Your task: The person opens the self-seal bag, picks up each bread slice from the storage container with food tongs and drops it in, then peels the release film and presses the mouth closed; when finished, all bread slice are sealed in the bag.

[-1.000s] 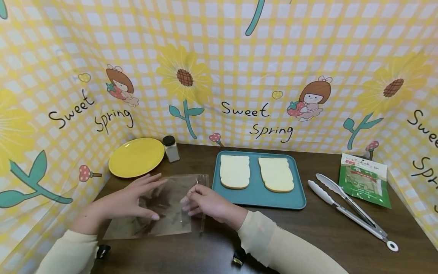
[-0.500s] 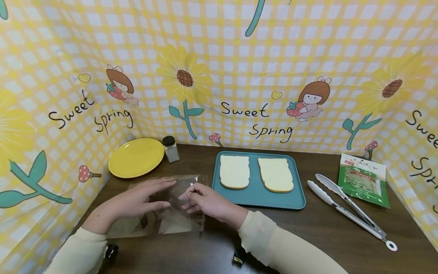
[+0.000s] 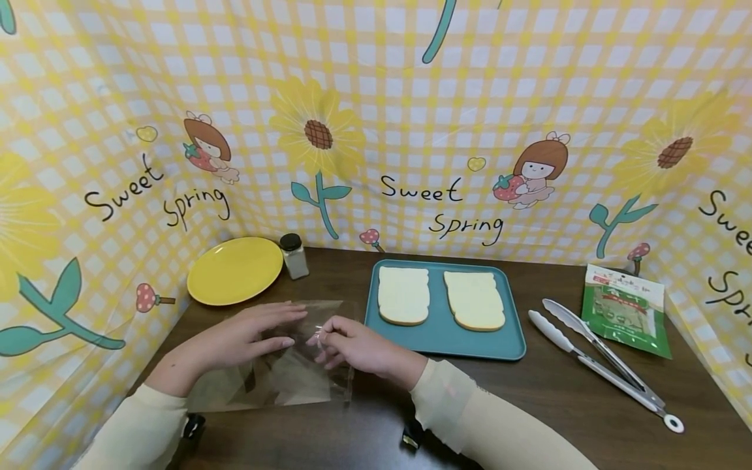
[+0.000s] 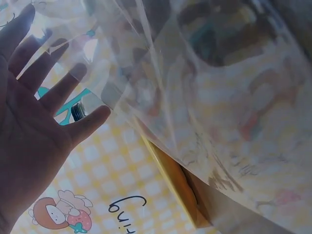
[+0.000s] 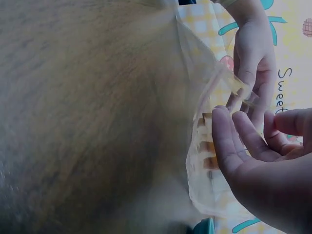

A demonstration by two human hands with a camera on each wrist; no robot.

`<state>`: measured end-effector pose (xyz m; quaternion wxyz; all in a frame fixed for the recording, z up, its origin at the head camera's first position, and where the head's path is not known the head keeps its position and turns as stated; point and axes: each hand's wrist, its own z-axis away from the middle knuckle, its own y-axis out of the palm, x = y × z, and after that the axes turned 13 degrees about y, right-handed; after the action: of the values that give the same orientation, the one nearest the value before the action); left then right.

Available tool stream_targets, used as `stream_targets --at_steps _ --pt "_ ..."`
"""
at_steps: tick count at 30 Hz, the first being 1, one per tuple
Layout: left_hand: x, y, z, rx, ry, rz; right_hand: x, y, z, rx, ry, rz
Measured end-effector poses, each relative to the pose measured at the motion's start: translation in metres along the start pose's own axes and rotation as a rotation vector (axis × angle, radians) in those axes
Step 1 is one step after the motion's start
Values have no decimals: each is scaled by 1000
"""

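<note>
A clear plastic bag [image 3: 302,382] lies on the dark table in front of the body, its right edge near the blue tray. My right hand [image 3: 361,346] pinches the bag near that edge between thumb and forefinger. Close on its left, my left hand [image 3: 247,333] rests on the bag with fingers fairly straight and the thumb apart. In the left wrist view the spread fingers of the left hand [image 4: 39,112] touch the see-through film [image 4: 204,122]. The right wrist view has the bag's rim [image 5: 192,161] bowed outward beside the right hand [image 5: 253,165].
Two bread slices [image 3: 403,295] [image 3: 474,300] lie on the blue tray [image 3: 423,339]. A yellow plate [image 3: 235,271] and a black-capped jar [image 3: 294,256] stand at the back left. Tongs [image 3: 611,369] and a green-and-white packet [image 3: 625,310] lie to the right.
My left hand has shifted right over the bag, closer to the right hand, and the film has buckled with it. The right hand keeps its pinch in nearly the same place.
</note>
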<state>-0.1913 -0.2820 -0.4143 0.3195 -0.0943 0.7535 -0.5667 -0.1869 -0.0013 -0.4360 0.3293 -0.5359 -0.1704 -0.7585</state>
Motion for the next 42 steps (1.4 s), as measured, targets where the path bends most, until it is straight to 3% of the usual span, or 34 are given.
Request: stream_targets --at_steps 8,24,42 --pt "-1 1 -6 4 -5 -23 1 -1 2 -10 -12 30" --pt "-6 2 -8 -105 -21 -88 0 -4 3 -25 -17 28" --pt "-2 7 -8 -150 51 -102 0 -3 3 -23 -17 -1"
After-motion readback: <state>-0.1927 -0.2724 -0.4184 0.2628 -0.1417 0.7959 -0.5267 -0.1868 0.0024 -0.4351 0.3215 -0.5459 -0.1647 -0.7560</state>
